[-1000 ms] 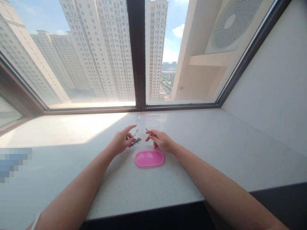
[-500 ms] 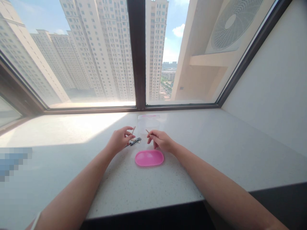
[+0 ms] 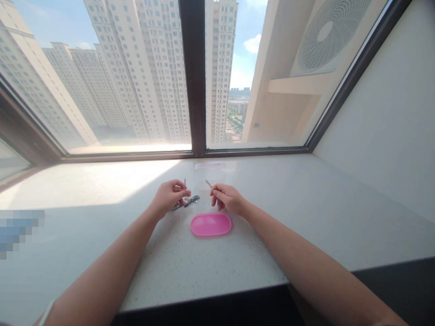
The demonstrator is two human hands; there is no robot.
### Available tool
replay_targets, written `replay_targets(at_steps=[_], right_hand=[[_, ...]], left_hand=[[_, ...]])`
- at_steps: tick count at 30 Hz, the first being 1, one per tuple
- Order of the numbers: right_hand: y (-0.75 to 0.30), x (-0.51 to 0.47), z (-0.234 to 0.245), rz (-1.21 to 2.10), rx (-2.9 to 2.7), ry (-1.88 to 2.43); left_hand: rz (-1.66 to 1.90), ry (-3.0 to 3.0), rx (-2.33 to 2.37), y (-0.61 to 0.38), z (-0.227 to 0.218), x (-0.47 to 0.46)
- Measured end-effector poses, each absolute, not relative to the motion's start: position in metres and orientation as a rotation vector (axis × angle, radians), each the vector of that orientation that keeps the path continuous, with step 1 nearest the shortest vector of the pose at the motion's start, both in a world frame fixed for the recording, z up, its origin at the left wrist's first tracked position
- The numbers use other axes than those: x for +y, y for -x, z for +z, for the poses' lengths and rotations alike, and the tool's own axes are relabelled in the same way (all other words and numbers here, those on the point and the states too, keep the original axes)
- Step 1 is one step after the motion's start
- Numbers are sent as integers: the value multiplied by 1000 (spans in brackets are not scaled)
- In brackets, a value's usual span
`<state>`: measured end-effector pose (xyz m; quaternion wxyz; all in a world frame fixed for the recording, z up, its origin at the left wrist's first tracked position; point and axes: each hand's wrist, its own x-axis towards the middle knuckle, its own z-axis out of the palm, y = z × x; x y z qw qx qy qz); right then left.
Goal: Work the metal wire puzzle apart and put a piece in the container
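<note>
My left hand (image 3: pixel 168 197) hovers just above the pale speckled sill (image 3: pixel 306 213), fingers curled in a pinch on a thin stick that points up. Dark metal clips (image 3: pixel 188 201) lie on the sill right at its fingertips. My right hand (image 3: pixel 227 198) is closed in a pinch on another thin stick (image 3: pixel 208 183) angled up to the left. A pink oval tray (image 3: pixel 211 224) lies flat just in front of both hands. Behind the hands lies a clear plastic bag (image 3: pixel 210 171) with a pink strip.
The sill's front edge (image 3: pixel 204 301) drops off close to me. A dark window frame (image 3: pixel 193 77) runs along the back, and a white wall (image 3: pixel 384 127) closes the right side. A blurred blue patch (image 3: pixel 18 231) sits at the left.
My left index finger, stretched out a second ago, has curled in, and its stick has turned upright. Both hands have drifted slightly away from me. The pink tray has not moved.
</note>
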<state>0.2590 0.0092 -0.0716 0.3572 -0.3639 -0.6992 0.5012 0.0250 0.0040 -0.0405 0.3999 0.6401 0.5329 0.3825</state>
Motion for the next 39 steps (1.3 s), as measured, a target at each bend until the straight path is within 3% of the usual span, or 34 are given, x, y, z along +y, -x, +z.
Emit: replay_targets(at_steps=[39], right_hand=[[-260, 9, -73, 1145, -1879, 969]], left_hand=[[953, -1548, 1259, -29, -34, 0]])
